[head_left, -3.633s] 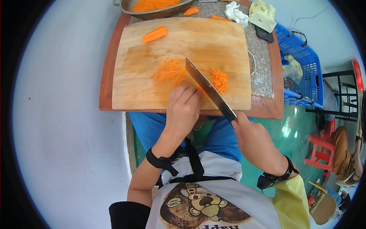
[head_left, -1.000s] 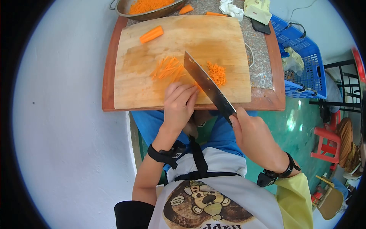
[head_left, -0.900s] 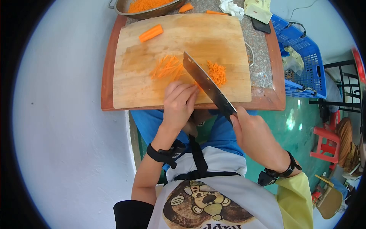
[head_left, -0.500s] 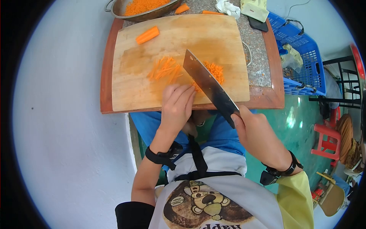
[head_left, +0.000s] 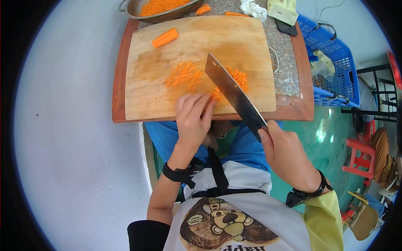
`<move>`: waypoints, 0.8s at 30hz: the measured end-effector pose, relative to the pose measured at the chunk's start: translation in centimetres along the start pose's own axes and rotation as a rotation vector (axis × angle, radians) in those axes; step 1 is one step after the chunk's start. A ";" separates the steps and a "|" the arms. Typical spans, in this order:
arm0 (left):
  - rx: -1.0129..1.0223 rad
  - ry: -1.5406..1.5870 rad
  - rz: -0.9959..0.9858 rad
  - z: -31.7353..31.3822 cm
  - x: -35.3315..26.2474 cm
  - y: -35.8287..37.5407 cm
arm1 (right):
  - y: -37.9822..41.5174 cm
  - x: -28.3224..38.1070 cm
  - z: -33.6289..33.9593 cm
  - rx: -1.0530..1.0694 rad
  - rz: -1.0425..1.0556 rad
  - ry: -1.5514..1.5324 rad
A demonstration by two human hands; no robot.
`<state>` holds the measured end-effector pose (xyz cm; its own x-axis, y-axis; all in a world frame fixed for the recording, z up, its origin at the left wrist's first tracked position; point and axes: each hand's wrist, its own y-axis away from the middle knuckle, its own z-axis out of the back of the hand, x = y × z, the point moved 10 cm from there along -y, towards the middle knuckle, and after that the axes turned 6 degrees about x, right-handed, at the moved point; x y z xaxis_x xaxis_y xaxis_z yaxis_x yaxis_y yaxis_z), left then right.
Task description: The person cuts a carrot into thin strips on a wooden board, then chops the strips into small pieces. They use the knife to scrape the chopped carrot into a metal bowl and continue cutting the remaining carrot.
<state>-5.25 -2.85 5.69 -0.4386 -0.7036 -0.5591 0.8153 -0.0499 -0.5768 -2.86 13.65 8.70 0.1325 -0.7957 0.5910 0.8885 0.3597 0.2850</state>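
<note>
My right hand (head_left: 282, 150) is wrapped round the handle of a broad cleaver (head_left: 236, 96), whose blade slants up and left over the wooden cutting board (head_left: 201, 33). At the board's near edge, my left hand (head_left: 194, 115) has its fingers bent and pressed on carrot strips (head_left: 215, 95), just left of the blade. Diced carrot (head_left: 238, 77) lies in a small pile right of the blade. Loose carrot shreds (head_left: 183, 76) are spread beyond my left hand. A thick carrot piece (head_left: 165, 38) rests at the board's upper left.
A metal pan (head_left: 167, 16) of chopped carrot stands beyond the board, with carrot pieces (head_left: 203, 9), crumpled tissue (head_left: 253, 9) and a dark phone (head_left: 286, 27) nearby. A blue basket (head_left: 331, 62) and red stool (head_left: 359, 158) are at the right. A white wall is left.
The whole view has shifted slightly. My left hand has drawn back a little from the blade, showing more of the carrot strips. The cleaver stays in my right hand.
</note>
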 end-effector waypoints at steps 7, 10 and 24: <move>0.016 -0.120 0.060 -0.4 0.3 0.2 | -0.1 0.0 -0.4 0.041 -0.009 0.041; -0.005 -0.133 0.075 -0.5 0.4 0.4 | -0.2 0.2 -0.5 0.038 0.001 0.045; 0.003 -0.080 0.063 -0.4 0.7 0.2 | -0.9 0.1 -1.5 0.104 0.011 0.156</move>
<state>-5.53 -3.00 4.93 -0.3552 -0.7600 -0.5443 0.8413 -0.0060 -0.5406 -3.01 12.56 7.39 0.2154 -0.8545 0.4727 0.8374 0.4107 0.3607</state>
